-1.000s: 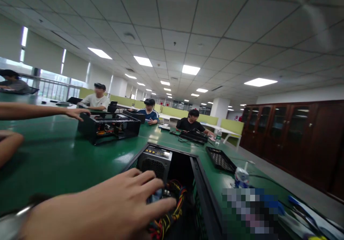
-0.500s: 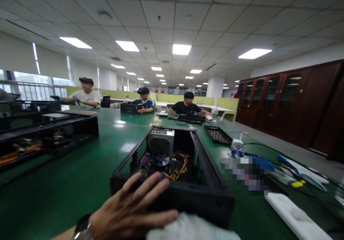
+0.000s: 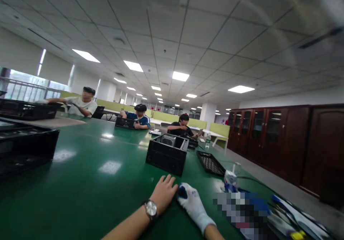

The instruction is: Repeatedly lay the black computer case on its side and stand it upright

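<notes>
My left hand (image 3: 164, 194) is bare, with a wristwatch (image 3: 151, 209) on the wrist. It reaches over the green table with its fingers stretched out and somewhat apart. Close beside it on the right is my right hand (image 3: 192, 201), in a white work glove with a dark blue palm coating. Its fingers are curled in, and what they hold, if anything, is hidden. Just beyond both hands stands a black computer case (image 3: 165, 158), its top uncovered and a grey power supply (image 3: 168, 140) inside. A visible gap separates my hands from the case.
More black cases (image 3: 29, 143) stand at the left. At the right are a perforated black panel (image 3: 211, 163), a crumpled drink carton (image 3: 230, 180), cables and a blurred-out patch. A water bottle (image 3: 208, 140) stands farther back. Several co-workers sit across the green table (image 3: 88, 193).
The computer case now stands farther away across the table. My left hand has come off its front edge, and my gloved right hand shows fully beside it. The view has tilted up.
</notes>
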A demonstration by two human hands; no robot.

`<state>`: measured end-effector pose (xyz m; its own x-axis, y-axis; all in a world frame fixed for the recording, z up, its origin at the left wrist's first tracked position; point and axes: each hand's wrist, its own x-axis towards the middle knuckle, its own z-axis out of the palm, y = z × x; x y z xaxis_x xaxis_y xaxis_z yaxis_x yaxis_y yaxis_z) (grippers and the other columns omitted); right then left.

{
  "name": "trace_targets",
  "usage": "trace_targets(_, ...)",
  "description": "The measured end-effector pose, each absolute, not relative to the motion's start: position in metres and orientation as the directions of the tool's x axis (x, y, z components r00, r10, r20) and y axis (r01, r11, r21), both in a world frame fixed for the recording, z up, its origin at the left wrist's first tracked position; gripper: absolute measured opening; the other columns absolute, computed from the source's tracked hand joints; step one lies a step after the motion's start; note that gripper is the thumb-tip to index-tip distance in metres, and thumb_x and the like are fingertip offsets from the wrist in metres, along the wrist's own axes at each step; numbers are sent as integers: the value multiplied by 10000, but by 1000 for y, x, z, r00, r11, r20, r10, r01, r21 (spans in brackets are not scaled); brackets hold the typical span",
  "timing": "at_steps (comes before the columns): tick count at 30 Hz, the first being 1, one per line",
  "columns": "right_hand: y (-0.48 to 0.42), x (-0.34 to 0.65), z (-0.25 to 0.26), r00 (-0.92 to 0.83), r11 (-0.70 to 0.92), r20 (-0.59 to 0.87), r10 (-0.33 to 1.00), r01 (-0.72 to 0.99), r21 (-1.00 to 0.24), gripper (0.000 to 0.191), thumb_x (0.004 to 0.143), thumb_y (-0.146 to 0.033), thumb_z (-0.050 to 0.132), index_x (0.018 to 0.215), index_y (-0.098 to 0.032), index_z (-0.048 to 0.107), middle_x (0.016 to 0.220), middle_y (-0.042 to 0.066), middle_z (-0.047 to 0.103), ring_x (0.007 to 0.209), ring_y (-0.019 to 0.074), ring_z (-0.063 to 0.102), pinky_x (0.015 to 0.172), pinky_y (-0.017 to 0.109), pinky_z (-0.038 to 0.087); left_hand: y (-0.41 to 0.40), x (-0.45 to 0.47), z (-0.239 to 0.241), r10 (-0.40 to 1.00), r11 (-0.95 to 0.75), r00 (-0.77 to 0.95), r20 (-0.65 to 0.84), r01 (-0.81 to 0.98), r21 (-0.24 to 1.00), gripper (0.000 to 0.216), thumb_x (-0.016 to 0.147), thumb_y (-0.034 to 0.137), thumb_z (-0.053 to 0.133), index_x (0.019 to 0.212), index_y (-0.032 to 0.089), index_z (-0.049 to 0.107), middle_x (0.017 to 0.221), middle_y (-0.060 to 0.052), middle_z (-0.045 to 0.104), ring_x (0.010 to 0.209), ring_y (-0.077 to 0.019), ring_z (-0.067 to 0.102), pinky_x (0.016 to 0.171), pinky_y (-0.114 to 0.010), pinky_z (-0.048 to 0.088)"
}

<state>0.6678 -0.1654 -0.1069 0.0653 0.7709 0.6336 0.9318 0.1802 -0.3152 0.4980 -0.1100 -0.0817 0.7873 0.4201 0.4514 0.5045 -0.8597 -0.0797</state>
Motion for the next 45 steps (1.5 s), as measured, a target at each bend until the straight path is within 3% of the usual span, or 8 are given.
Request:
trace_targets(7,-176,613,-107,-44,293,568,822,888,-355,146,744,-181,609,869,-177,684,842,45,703,770,200,660,754,292,494,-129,427,-93,512,-831,733,447,554,45,471,934,97,408,1369,254,497,1298,-85,579,1185,-290,527,958,-456,479)
trace_targets(14,-193,579,-90,-1,373,532,847,715,-592,219,840,-257,594,1007,-198,723,957,44,735,892,209,677,842,299,493,-145,414,-91,604,-795,706,370,503,339,496,926,172,432,1421,161,460,1331,-114,587,1189,-252,561,1048,-394,435)
trace_targets(19,-190,585,-92,128,311,527,840,682,-662,261,810,-279,610,1008,-180,749,1010,83,740,973,265,666,918,367,488,-148,415,-90,622,-777,695,361,491,394,595,925,252,492,1501,178,361,1444,-104,512,1283,-271,507,1101,-423,390)
trace_targets(25,-196,590,-89,-42,394,476,879,625,-674,348,843,-305,517,1076,-181,743,1077,98,727,1012,260,650,953,378,473,-136,413,-92,640,-753,673,370,453,477,442,898,245,555,1338,202,535,1303,-85,607,1189,-248,561,1041,-376,409)
trace_targets(30,-197,590,-84,-67,264,264,962,472,-841,394,807,-259,499,1114,-165,726,937,59,733,787,197,660,679,292,507,-132,409,-91,635,-747,640,433,364,557,238,857,202,577,1090,223,617,1059,-31,649,986,-196,604,893,-296,435)
trace_targets(38,-185,586,-91,157,284,410,899,505,-815,286,729,-291,618,936,-151,757,921,83,744,890,246,677,812,343,524,-133,412,-87,649,-698,572,502,184,692,236,827,232,557,1036,203,661,1002,-45,673,921,-198,608,849,-297,442)
trace_targets(43,-185,590,-90,175,240,372,912,507,-828,321,804,-350,549,977,-150,730,853,80,731,743,231,682,653,330,538,-124,412,-87,722,-622,501,477,167,765,181,806,294,577,891,172,680,878,-44,692,825,-205,609,768,-306,439)
trace_targets(45,-184,592,-91,143,242,358,923,508,-827,330,801,-343,563,1020,-155,722,888,76,736,782,236,689,681,335,546,-120,412,-88,745,-596,476,468,159,787,196,804,335,591,841,158,665,825,-47,682,794,-205,603,739,-305,436)
